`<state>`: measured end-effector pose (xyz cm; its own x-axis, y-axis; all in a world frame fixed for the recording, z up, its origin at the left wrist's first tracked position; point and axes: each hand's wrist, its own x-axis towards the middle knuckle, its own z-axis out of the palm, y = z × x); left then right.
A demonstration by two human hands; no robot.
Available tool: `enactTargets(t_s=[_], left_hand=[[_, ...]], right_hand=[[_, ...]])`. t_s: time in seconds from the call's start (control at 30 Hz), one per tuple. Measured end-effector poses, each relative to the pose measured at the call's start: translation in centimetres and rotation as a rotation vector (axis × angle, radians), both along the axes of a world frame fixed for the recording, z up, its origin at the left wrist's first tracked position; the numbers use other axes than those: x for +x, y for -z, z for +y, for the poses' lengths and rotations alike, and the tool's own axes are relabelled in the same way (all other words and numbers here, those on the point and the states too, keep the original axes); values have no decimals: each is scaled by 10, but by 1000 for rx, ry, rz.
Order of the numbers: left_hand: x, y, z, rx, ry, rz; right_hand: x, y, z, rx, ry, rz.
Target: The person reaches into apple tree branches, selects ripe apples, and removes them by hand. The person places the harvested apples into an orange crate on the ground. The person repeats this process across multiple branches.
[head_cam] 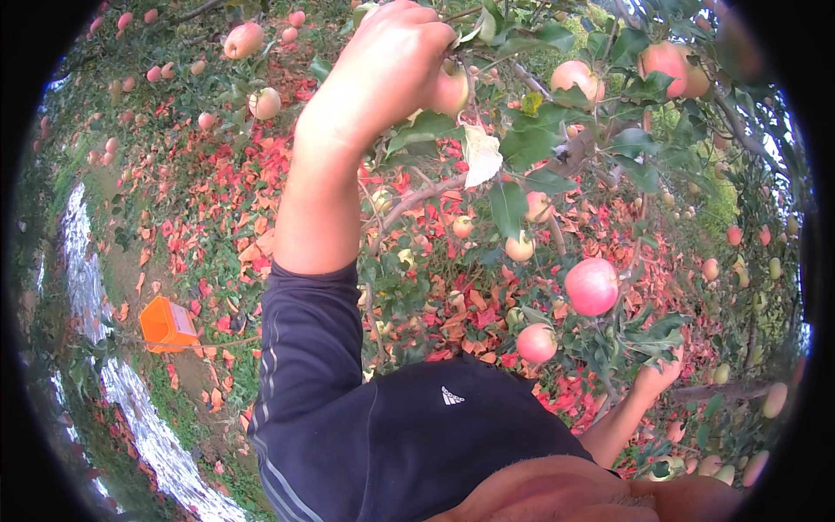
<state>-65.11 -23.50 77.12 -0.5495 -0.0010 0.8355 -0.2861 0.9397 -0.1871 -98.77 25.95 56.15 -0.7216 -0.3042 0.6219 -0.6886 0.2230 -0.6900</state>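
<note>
My left hand is raised among the branches at the top, fingers curled in against a green apple leaf. Its fingertips are partly out of sight. Right beneath those fingers hangs a pale red apple, half covered by the hand. A dry whitish leaf dangles just below that. Lower right, my right hand is at a leafy apple twig, whose leaves hide most of the fingers. Two pink apples, one larger and one smaller, hang left of this hand.
Bare branches cross in front of my dark shirt. Several more apples hang around. An orange bucket is on the ground at left, near silvery reflective film. Red and orange scraps litter the grass.
</note>
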Motion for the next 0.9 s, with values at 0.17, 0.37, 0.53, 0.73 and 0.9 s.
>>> enactTargets(t_s=[0.17,0.37,0.53,0.73,0.9], left_hand=[[-2,-16,-3,178,119,-95],[0,-17,-22,-8,64,-18],[2,-8,-15,268,-60,144],[10,6,8,816,446,164],[4,-2,14,859,381,-74]], right_hand=[[-14,14,7,-173,-63,-163],[-26,29,24,-152,6,-227],[-34,38,32,-31,69,-191],[-26,35,26,115,167,-212],[-12,34,5,2,64,-101]])
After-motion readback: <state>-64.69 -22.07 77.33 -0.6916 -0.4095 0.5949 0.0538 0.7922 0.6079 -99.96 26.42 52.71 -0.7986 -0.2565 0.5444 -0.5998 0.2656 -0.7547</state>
